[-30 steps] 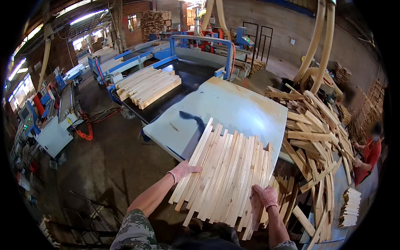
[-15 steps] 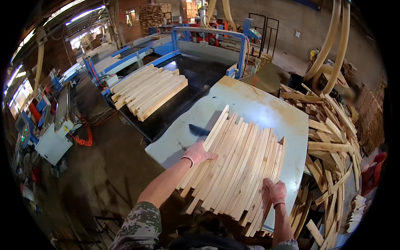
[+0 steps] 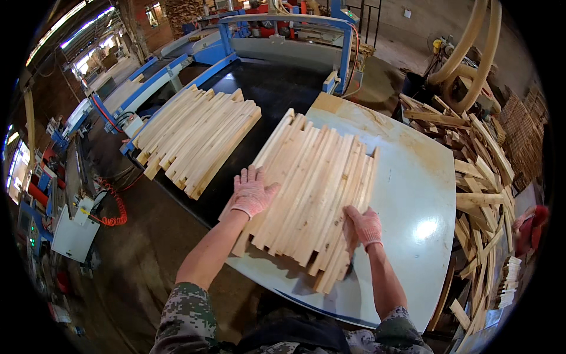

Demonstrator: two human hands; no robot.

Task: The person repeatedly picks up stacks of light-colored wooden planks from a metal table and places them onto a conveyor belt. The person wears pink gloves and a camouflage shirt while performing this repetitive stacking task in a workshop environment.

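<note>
Pale wooden strips (image 3: pixel 306 186) side by side, ends uneven, aslant over the whitish tabletop (image 3: pixel 413 177)

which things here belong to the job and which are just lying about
Job, it seems:
- wooden slats, under the left hand and against the right hand
- pale tabletop beneath them
- probably the similar batch on the black bed

Lying about, apparently:
- jumbled wood pile, right
- red coiled hose, left

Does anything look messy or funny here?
Yes: the wood heap on the right looks jumbled, its pieces crossing every which way, while the front strips lie side by side. The white table also has brownish marks near its far edge.
</note>
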